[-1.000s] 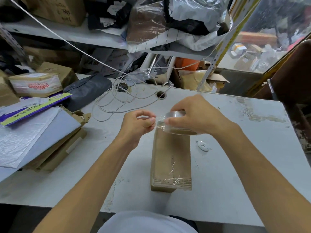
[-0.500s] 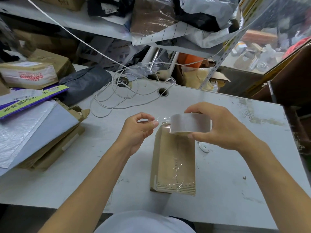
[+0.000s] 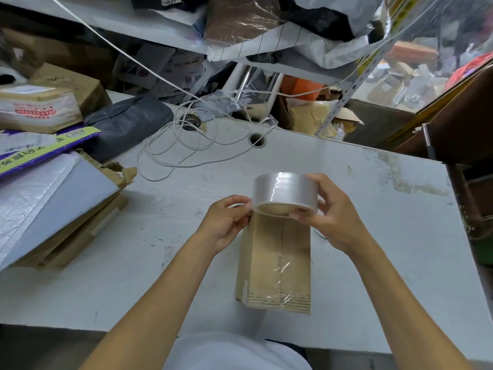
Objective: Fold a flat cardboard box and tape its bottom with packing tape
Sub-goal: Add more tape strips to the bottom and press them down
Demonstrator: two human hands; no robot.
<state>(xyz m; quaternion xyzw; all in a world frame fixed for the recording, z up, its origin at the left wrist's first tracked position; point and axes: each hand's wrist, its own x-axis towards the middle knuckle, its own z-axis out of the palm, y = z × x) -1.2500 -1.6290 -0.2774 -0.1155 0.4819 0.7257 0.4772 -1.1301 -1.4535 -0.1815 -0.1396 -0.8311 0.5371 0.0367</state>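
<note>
A narrow brown cardboard box (image 3: 277,265) lies on the grey table (image 3: 373,236) in front of me, with a strip of clear tape along its near part. Above its far end I hold a roll of clear packing tape (image 3: 284,193). My right hand (image 3: 330,217) grips the roll from the right, thumb under its rim. My left hand (image 3: 226,222) pinches at the roll's left edge with thumb and fingertips; whether it has the loose tape end between them is too small to tell.
A stack of flat cardboard and padded mailers (image 3: 53,204) lies at the left. A coiled white cable (image 3: 186,145) and a grommet hole (image 3: 257,140) are at the back. Taped parcels (image 3: 40,108) and a dark bag (image 3: 128,124) sit far left. Cluttered shelves hang above.
The roll has been turned from flat-on to its side and lifted a little toward the far end of the box. My left hand has closed in against its left edge.
</note>
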